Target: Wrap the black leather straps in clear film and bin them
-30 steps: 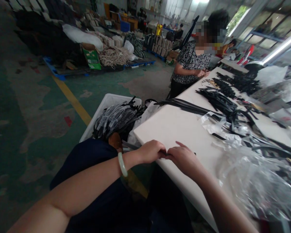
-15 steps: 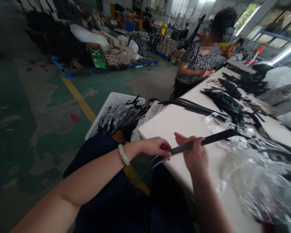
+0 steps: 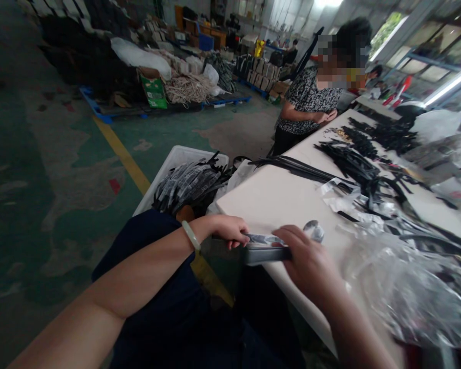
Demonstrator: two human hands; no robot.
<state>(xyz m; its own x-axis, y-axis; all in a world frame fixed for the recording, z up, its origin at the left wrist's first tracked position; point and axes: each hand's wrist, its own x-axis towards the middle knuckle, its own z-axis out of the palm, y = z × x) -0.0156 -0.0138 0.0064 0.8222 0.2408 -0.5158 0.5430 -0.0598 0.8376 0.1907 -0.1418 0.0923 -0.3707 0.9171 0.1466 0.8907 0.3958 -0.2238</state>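
My left hand (image 3: pixel 231 231), with a pale bangle at the wrist, pinches the left end of a shiny strip of clear plastic (image 3: pixel 263 239) at the table corner. That strip runs to the right under my right hand (image 3: pixel 307 256). The fingers of my right hand are closed over a black strap (image 3: pixel 269 255), which lies just below the plastic and is slightly blurred. Beyond my right knuckles a rounded, crinkled plastic end (image 3: pixel 314 231) sticks up. Whether the strap is inside the plastic is hard to make out.
The white table (image 3: pixel 249 200) bears black straps (image 3: pixel 346 161) and a heap of clear plastic bags (image 3: pixel 403 287). A white bin (image 3: pixel 148 197) of wrapped straps (image 3: pixel 188 182) stands beside it. Another person (image 3: pixel 311 97) works at the far side. Blue pallets (image 3: pixel 94 105) hold goods behind.
The black strap has swung from slanting up over the table to lying level between my hands. My left hand has moved slightly left; my right hand has turned over, palm down.
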